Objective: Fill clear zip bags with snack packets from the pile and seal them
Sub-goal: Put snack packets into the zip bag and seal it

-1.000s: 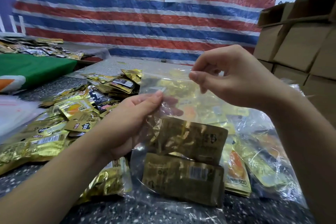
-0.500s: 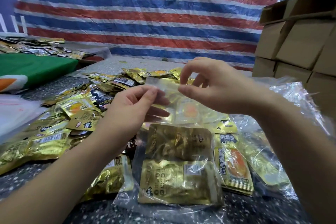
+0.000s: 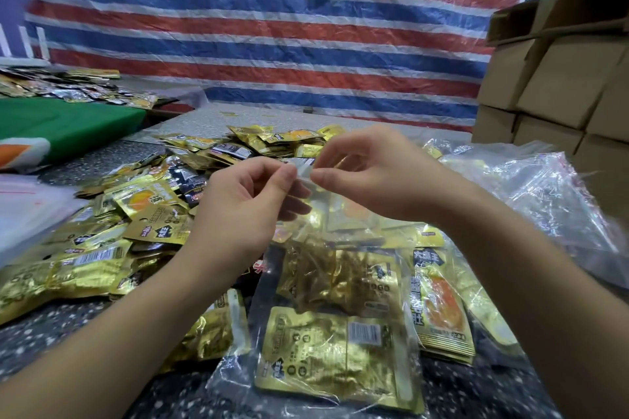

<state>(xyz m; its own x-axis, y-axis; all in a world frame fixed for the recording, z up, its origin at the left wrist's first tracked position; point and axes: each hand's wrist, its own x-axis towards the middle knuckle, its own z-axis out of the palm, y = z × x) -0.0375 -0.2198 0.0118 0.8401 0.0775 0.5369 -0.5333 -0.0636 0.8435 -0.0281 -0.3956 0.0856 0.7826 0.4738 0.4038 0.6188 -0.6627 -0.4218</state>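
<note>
The left hand (image 3: 245,211) and the right hand (image 3: 374,177) are both pinching the top edge of a clear zip bag (image 3: 306,381), thumb against forefinger on each side, the two pinches sitting close together with only a short strip of the zip edge showing between them. The bag is hanging down from that grip toward the person, its long axis running from the raised mouth, which is pointing up and away, to the bottom end, which is resting on the speckled table (image 3: 61,333) below the hands. Inside it, directly under the grip, two gold snack packets are lying one after the other along the bag's length: the upper packet (image 3: 340,275) is sitting nearer the hands, crumpled and darker, and the lower packet (image 3: 333,354) is lying flat at the bottom end with its barcode facing up. To the left of the grip and beyond it, the pile of gold packets (image 3: 143,207) is spreading across the table. Just right of the bag, below the right wrist, a stack of packets with an orange picture (image 3: 442,306) is lying alongside it. Farther right, past the right forearm, crinkled clear bags (image 3: 531,187) are heaped in front of cardboard boxes (image 3: 558,78). Behind the hands a red, white and blue striped tarp (image 3: 272,44) is hanging.
</note>
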